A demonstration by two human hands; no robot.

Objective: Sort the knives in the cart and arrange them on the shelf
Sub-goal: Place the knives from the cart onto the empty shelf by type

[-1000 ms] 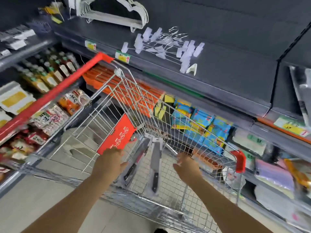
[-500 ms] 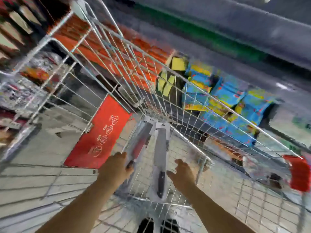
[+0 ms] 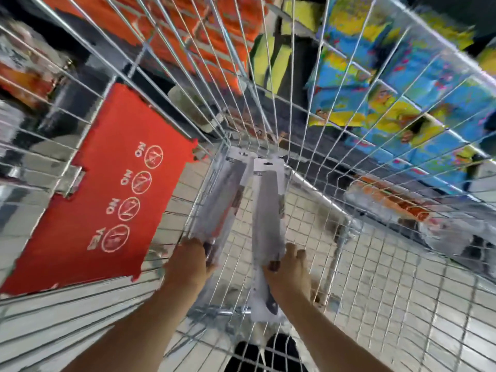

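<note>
Two packaged knives on white cards lie in the wire cart [image 3: 316,146], their tops leaning on its far end. My left hand [image 3: 189,264] grips the lower end of the left knife pack [image 3: 220,200], which shows a dark red handle. My right hand [image 3: 290,272] grips the right knife pack [image 3: 268,210] near its black handle, thumb across the card. Both forearms reach down into the cart. More packs may lie under these two; I cannot tell.
A red warning panel [image 3: 107,205] hangs on the cart's left side. Through the wires, orange packs [image 3: 214,30] and blue-yellow packs [image 3: 389,84] fill the lower shelf behind. Tiled floor [image 3: 402,304] shows below, and a dark shoe [image 3: 268,353] near the bottom edge.
The view has dropped deep into the cart. Both hands went from reaching towards the knife packs to gripping one each at the handle end.
</note>
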